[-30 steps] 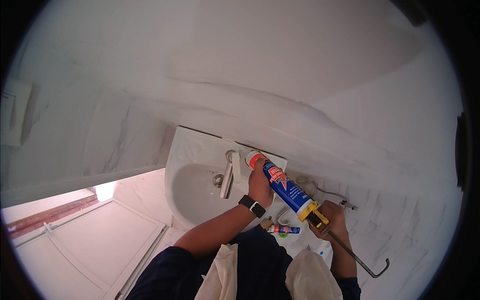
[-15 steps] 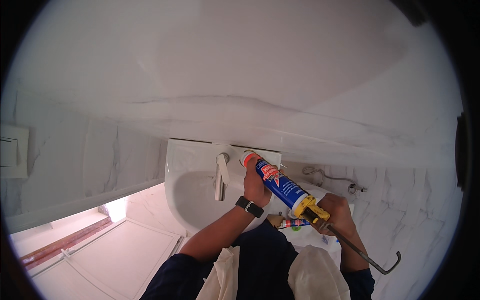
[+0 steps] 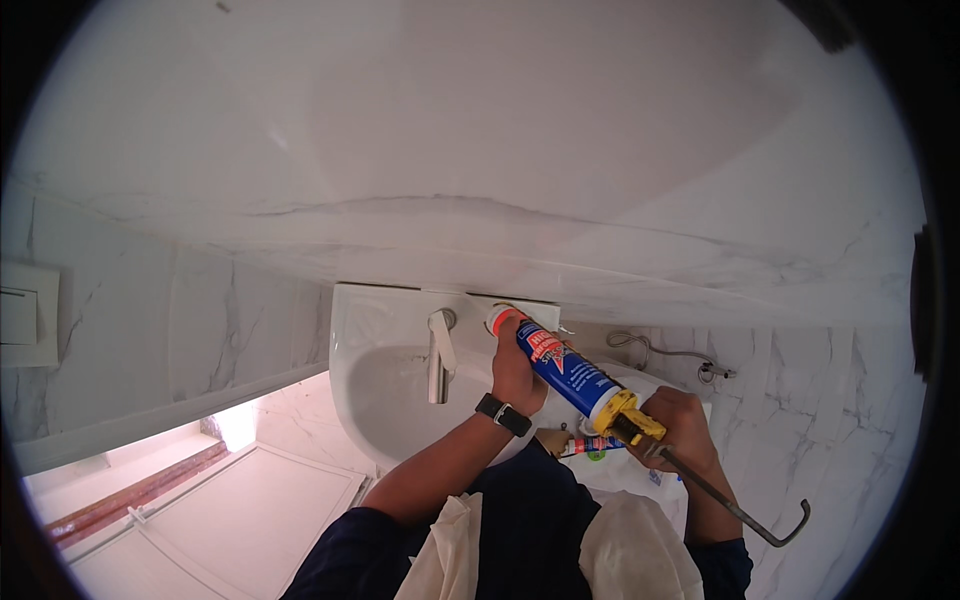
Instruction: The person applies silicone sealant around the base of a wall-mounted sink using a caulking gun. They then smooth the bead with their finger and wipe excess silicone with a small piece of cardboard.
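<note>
L hand (image 3: 518, 376) wrapped round blue tube (image 3: 572, 375), front end 10–11 o'clk nr sink's back edge; R hand (image 3: 678, 412) clamped on yellow gun (image 3: 622, 412), bent rod (image 3: 722, 497) out 4–5. Gap btwn L hand & faucet (image 3: 438, 372), 9 o'clk; wall (image 3: 430, 245) at 12.

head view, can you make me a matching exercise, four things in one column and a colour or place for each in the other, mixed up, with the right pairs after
Things:
1. tap
2. wristwatch
3. cartridge
4. hose

Descriptions:
A. blue, with the left hand around its front part
B. grey and flexible, to the right of the basin
C. silver, standing on the basin
D. black, strapped on an arm

Right pairs: 1-C, 2-D, 3-A, 4-B
</note>
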Available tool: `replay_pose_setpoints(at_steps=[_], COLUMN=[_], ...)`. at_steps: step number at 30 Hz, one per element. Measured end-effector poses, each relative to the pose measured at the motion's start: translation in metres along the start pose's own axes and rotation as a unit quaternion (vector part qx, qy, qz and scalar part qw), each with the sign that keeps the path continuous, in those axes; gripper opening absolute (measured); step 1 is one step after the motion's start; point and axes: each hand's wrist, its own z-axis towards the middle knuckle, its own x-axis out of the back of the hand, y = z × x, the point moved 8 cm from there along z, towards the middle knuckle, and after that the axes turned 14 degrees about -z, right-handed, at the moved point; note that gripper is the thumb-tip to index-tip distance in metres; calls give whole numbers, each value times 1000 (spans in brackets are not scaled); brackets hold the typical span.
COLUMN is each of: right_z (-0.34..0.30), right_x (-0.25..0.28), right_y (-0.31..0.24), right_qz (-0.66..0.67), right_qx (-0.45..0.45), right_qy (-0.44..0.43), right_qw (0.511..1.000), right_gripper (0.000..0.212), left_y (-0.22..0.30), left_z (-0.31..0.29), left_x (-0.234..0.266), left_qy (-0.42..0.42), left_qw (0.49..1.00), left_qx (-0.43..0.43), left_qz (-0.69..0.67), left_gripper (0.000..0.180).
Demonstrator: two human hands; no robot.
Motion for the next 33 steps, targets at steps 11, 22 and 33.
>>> replay_pose_setpoints(at_steps=[11,22,33], right_z=[-2,-4,-6], right_x=[-1,-2,-5], right_y=[2,4,8], right_qz=[3,-2,-4], right_qx=[-12,-38,-67], right_qy=[-11,-10,-17], right_qw=[1000,999,998], right_gripper=[30,24,24], left_y=[-1,-3,-2], left_z=[-5,-8,-12], left_x=[-6,-8,-11], left_qy=[9,13,24], left_qw=[1000,1000,999], left_qx=[-7,-1,-9], left_qz=[-3,12,21], left_gripper=[34,32,28])
